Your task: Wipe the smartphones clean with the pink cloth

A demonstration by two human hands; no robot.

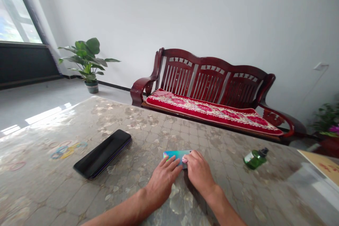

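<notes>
A shiny blue, rainbow-tinted phone (pixel 175 154) lies flat on the table in front of me, partly covered by both hands. My left hand (pixel 164 173) rests on its near left part with the fingers stretched out. Over the phone's right end, my right hand (pixel 198 167) is closed around a small crumpled pink cloth (pixel 184 159), pressed to the surface. Most of the cloth is hidden by the fingers. Left of my hands lies a black phone (pixel 103 153), its thick side looking like more than one stacked together.
A patterned covering lies over the table (pixel 148 130). Coloured rubber bands (pixel 65 151) are scattered at the left. To the right are a green pump bottle (pixel 255 158) and a tan box (pixel 321 166). A wooden bench (pixel 209 77) and potted plant (pixel 88 60) stand beyond.
</notes>
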